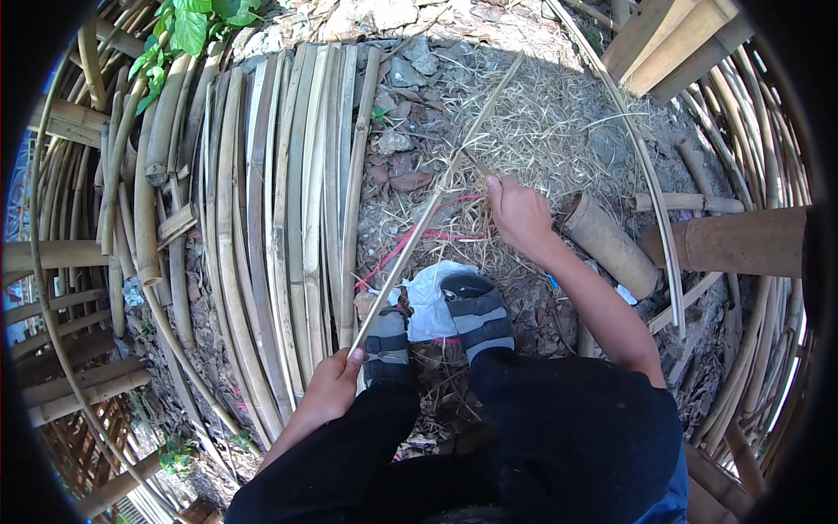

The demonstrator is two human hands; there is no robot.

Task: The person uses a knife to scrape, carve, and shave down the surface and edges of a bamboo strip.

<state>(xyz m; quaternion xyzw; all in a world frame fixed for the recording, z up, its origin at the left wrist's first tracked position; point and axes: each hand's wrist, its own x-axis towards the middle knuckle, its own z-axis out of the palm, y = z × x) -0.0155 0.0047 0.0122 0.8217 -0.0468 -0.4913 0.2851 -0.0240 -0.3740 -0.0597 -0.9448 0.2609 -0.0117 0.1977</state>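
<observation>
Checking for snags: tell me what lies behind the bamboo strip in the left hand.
Behind the bamboo strip, pink string and pale shavings show; whatever it directly covers cannot be seen.

Bamboo strips [312, 175], pale shavings [559, 122] and stones [420, 55] litter the ground [377, 229].

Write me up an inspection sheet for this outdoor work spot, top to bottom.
Surface: uneven ground with dry leaves, stones and many pale shavings.
Job's things: long strip, slanting up and away; thin dark tool, its tip at the strip, exact contact unclear.
Clutter: pink string, white plastic by the shoes, bamboo tube lying at right.
Hands: left hand closed on the strip's near end; right hand closed on the tool.
Cables: nothing seen.
Surroundings: row of bamboo lengths at left, leafy plant beyond.
</observation>
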